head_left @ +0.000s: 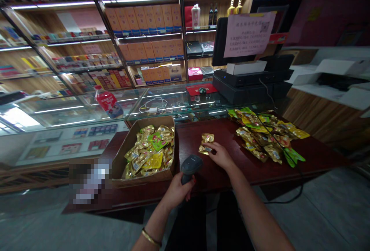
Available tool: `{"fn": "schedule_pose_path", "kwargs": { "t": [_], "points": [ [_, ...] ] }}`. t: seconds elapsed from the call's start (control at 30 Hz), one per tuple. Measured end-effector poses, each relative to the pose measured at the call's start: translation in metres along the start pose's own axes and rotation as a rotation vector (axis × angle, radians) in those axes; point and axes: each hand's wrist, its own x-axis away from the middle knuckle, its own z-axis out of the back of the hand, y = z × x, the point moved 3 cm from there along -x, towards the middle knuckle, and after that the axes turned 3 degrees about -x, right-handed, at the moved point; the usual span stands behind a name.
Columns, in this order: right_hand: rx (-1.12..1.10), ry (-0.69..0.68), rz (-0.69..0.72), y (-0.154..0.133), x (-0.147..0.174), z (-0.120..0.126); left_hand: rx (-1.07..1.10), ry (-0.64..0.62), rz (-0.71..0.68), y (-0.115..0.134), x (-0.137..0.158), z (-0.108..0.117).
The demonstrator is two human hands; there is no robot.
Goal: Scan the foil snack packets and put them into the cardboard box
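My left hand (pixel 179 191) is wrapped round the handle of a dark barcode scanner (pixel 192 164), held over the table's front edge with its head up. On the dark red table, my right hand (pixel 220 155) has its fingers closed on the lower right of a gold snack packet (pixel 207 138); part of the packet is under the fingertips. Left of the scanner stands an open cardboard box (pixel 121 162) filled with gold, yellow and green snack packets (pixel 144 154). A loose pile of similar packets (pixel 261 133) lies on the table to the right of my right hand.
Behind the table runs a glass counter (pixel 179 96) with a red drink bottle (pixel 109 102) and a white cable (pixel 153 108). A monitor (pixel 221 42) with a paper sign stands on black equipment at the back right. A black cord (pixel 299 193) hangs at the right.
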Motion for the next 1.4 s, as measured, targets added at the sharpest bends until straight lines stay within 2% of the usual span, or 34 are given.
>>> {"fn": "schedule_pose_path", "kwargs": {
  "t": [0.27, 0.37, 0.43, 0.53, 0.6, 0.67, 0.73, 0.83, 1.0, 1.1, 1.2, 1.4],
  "points": [
    [-0.059, 0.048, -0.065, 0.003, 0.001, 0.004, 0.026, 0.018, 0.0, -0.006, -0.002, 0.0],
    [-0.205, 0.135, -0.172, 0.001, -0.001, 0.007, 0.027, 0.047, -0.008, -0.006, -0.003, 0.0],
    [-0.343, 0.126, -0.199, -0.014, -0.01, 0.004, 0.033, 0.055, -0.011, -0.007, -0.003, 0.0],
    [-0.525, -0.014, -0.096, -0.062, -0.036, -0.016, 0.035, 0.055, -0.017, -0.009, -0.004, 0.0],
    [-0.584, -0.169, -0.008, -0.1, -0.056, -0.037, 0.034, 0.057, -0.013, -0.009, -0.005, 0.001],
    [-0.542, -0.324, 0.056, -0.126, -0.071, -0.054, 0.037, 0.063, -0.001, -0.01, -0.005, 0.001],
    [-0.384, -0.345, 0.102, -0.134, -0.078, -0.058, 0.037, 0.068, 0.009, -0.01, -0.005, 0.001],
    [-0.057, -0.135, 0.084, -0.109, -0.069, -0.032, 0.032, 0.069, 0.005, -0.01, -0.005, 0.001],
    [0.681, 0.341, -0.231, -0.031, -0.018, 0.061, 0.055, 0.038, 0.003, -0.01, -0.005, 0.003],
    [0.968, 0.436, -0.384, -0.001, 0.003, 0.097, 0.067, 0.033, 0.008, -0.01, -0.004, 0.003],
    [1.062, 0.425, -0.407, 0.013, 0.01, 0.101, 0.073, 0.044, 0.008, -0.009, -0.004, 0.002],
    [0.965, 0.345, -0.217, 0.007, 0.012, 0.06, 0.066, 0.055, -0.011, -0.007, -0.003, 0.001]
  ]
}}
